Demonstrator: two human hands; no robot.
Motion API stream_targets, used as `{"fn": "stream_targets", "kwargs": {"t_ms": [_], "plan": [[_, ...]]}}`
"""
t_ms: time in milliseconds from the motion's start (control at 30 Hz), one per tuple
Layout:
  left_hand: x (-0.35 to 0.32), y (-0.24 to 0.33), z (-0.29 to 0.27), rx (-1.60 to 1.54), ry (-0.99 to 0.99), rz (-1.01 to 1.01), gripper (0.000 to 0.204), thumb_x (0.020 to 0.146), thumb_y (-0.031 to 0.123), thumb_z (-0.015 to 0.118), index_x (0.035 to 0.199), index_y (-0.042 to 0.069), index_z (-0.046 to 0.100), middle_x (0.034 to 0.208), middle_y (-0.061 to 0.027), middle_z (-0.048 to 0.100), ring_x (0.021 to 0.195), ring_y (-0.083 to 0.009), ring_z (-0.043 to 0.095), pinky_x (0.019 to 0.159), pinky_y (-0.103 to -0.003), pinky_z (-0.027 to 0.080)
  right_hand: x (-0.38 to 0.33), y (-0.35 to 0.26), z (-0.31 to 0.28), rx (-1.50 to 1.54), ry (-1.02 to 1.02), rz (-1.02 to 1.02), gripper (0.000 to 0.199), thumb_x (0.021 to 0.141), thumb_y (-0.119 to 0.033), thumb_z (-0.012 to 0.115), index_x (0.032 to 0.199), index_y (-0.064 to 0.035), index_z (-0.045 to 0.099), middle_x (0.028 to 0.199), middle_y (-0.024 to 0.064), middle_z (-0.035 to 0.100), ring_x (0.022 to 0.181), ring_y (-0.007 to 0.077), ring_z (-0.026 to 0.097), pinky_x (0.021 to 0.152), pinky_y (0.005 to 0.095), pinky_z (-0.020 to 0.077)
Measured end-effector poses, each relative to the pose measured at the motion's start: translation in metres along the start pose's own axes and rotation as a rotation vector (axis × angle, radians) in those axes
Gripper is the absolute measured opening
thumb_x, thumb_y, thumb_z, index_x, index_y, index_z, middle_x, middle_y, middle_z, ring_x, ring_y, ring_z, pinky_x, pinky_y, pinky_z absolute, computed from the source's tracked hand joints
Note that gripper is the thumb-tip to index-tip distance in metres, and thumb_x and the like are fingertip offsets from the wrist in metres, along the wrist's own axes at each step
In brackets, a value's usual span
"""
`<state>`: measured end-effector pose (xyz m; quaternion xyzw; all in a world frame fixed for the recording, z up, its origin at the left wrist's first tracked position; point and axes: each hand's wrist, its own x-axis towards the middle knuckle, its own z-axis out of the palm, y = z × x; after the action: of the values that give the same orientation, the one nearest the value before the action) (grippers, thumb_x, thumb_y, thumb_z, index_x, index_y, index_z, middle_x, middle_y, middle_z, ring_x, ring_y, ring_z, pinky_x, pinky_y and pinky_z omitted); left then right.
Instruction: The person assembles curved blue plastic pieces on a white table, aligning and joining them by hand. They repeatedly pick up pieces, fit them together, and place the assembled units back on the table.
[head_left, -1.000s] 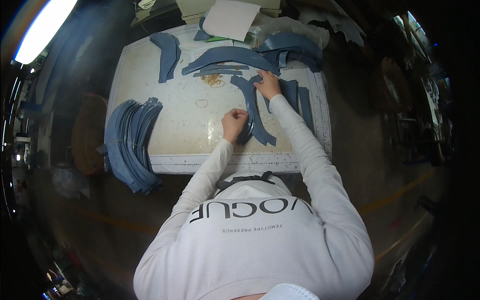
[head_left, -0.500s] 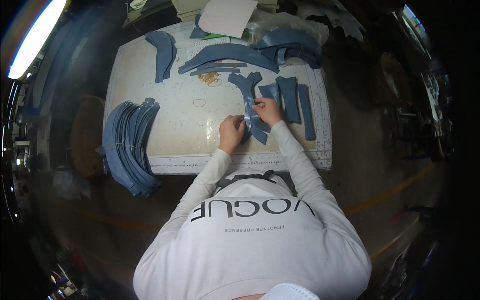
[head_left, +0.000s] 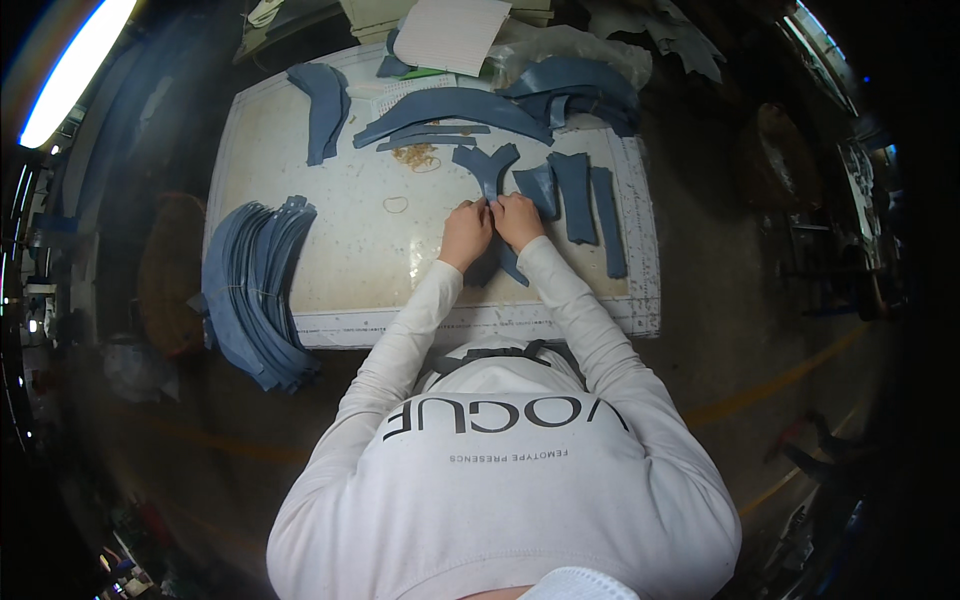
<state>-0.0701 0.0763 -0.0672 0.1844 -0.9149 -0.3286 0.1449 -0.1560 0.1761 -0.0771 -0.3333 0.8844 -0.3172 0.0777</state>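
Both forearms reached forward from the lower edge in white sleeves [head_left: 575,290], angled inward so that the hands met close together over the near half of the counter [head_left: 345,235]. The left hand [head_left: 466,234] had its back turned up and its fingers curled inward; the right hand [head_left: 518,221] mirrored it from the other side, knuckles raised, wrist slightly bent. Both hands were grasping the blue bundle [head_left: 492,182] at its narrow middle, fingertips nearly touching, though how firmly they pressed could not be told

The bundle lay on the counter, right of its centre, its smooth, faintly shiny strips spreading into a Y above the hands and parting again below them. Just right of it lay a short, broad piece [head_left: 537,190], a flared piece [head_left: 572,200] and a narrow strip [head_left: 608,222], all 3 in the same flat blue material

Beyond the hands stretched a long arched piece [head_left: 455,108], and near it a tangle of thin, yellowish loops [head_left: 414,157]. At the left, a thick stack of curved strips [head_left: 255,290] overhung the edge, its layers fanned. The counter's pale surface looked speckled and worn
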Motion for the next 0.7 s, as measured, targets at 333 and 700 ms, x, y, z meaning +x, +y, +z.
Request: {"fn": "stream_targets", "kwargs": {"t_ms": [333,700], "plan": [[-0.040,0.010,-0.011,-0.011,-0.177,-0.106,0.028,0.080,0.016,0.065,0.104,0.001,0.064,0.096,-0.0212,0.064,0.085,-0.0378,0.063,0.075,-0.042,0.051,-0.060,-0.004,-0.029,0.069,-0.119,-0.075,0.040,0.082,-0.016,0.066,0.116,0.0030,0.060,0.084,0.0250,0.063,0.087,0.0391,0.063,0.080,0.0439,0.0501],[-0.073,-0.010,-0.090,-0.411,0.011,-0.237,0.024,0.092,0.013,0.060,0.113,0.004,0.065,0.100,-0.0100,0.069,0.090,-0.0163,0.067,0.076,-0.028,0.053,0.145,0.136,-0.192,0.093,0.347,0.108,0.033,0.085,-0.030,0.065,0.110,-0.0085,0.067,0.094,0.0107,0.071,0.088,0.0261,0.068,0.080,0.0349,0.0516]]}}
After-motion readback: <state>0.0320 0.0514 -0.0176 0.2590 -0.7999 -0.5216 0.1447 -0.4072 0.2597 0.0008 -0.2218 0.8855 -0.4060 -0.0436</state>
